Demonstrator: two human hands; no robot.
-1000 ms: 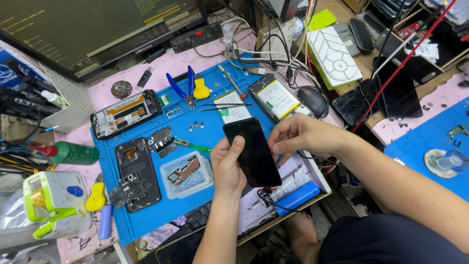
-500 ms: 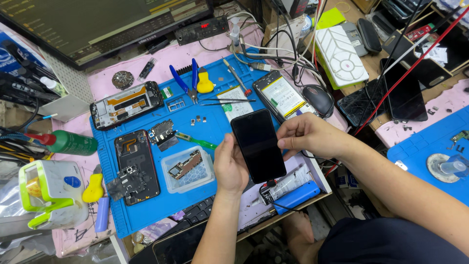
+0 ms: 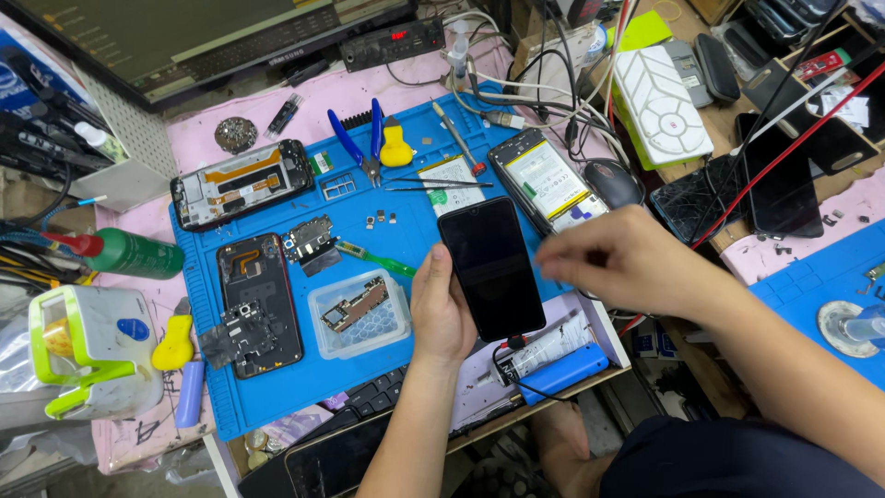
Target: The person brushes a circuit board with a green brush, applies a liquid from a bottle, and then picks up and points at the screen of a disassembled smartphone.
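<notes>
My left hand [image 3: 441, 314] holds a black smartphone [image 3: 490, 266] upright by its left edge, its dark screen facing me, above the blue work mat [image 3: 277, 387]. My right hand [image 3: 616, 260] hovers just right of the phone, blurred, fingers loosely curled and holding nothing. A thin cable runs from the phone's bottom end.
On the mat lie two opened phone frames [image 3: 241, 182] [image 3: 258, 304], a clear tray with a circuit board [image 3: 358, 314], blue-handled pliers [image 3: 355, 138], tweezers, a battery-side phone [image 3: 544, 180]. A green bottle [image 3: 129, 254] and tape dispenser [image 3: 88, 350] stand left; a keyboard [image 3: 369, 401] sits at the front edge.
My right hand has let go of the phone's right edge and drawn away to the right. My left hand keeps holding the phone in about the same place.
</notes>
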